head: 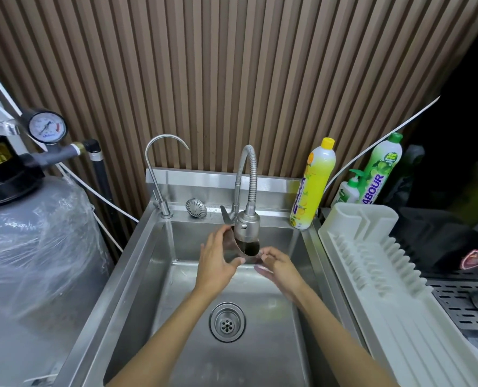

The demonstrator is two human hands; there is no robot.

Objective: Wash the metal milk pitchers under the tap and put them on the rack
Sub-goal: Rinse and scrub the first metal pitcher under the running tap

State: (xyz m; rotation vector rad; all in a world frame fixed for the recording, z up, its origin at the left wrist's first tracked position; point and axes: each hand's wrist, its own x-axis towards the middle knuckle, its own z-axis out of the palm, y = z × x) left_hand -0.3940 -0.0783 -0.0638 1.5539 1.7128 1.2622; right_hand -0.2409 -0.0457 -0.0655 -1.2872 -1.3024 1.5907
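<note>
A metal milk pitcher [243, 248] is held over the steel sink [159, 275], its dark mouth directly under the head of the flexible tap [247, 223]. My left hand [218, 263] wraps the pitcher's left side. My right hand [279, 266] grips it from the right, near the bottom edge. The pitcher is partly hidden by both hands and by the tap head. The white plastic dish rack [377, 263] stands to the right of the sink with nothing on it.
A thin gooseneck tap [159, 174] and a loose sink strainer [196, 208] sit on the sink's back ledge. Yellow [313, 185] and green [377, 169] detergent bottles stand at the back right. A grey filter tank [28, 261] wrapped in plastic stands left. The drain [227, 322] is below.
</note>
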